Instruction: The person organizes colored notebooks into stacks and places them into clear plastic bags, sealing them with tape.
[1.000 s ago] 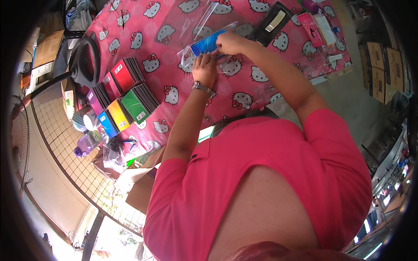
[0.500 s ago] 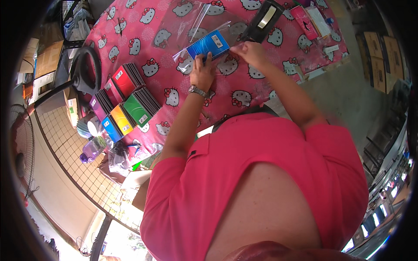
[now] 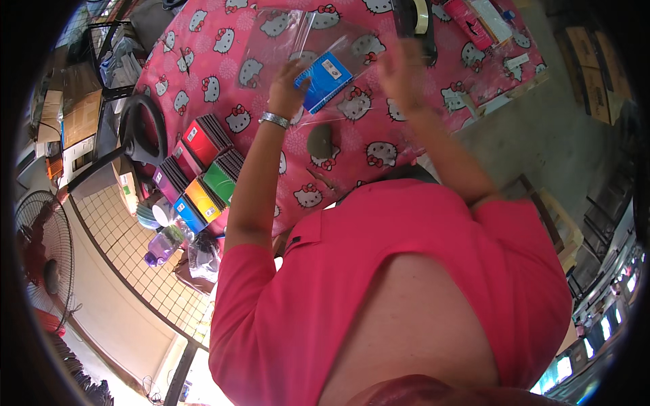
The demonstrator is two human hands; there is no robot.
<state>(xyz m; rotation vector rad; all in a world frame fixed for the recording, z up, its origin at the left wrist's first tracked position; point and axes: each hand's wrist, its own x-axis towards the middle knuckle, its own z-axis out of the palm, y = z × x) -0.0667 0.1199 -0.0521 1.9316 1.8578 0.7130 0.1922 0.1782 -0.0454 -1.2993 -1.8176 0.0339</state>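
Steadying or just touching a blue notebook with the left hand, while the right hand is apart from it.

In the head view, the notebook lies tilted on the pink patterned tabletop, against clear plastic; whether inside or on top, I cannot tell. The left fingers are bent at its left edge, and whether they grip it is unclear. The right hand is blurred, just below a black tape dispenser, so I cannot tell how wide its fingers stand. Stacked spiral notebooks in several colours sit to the left, near a purple bottle.
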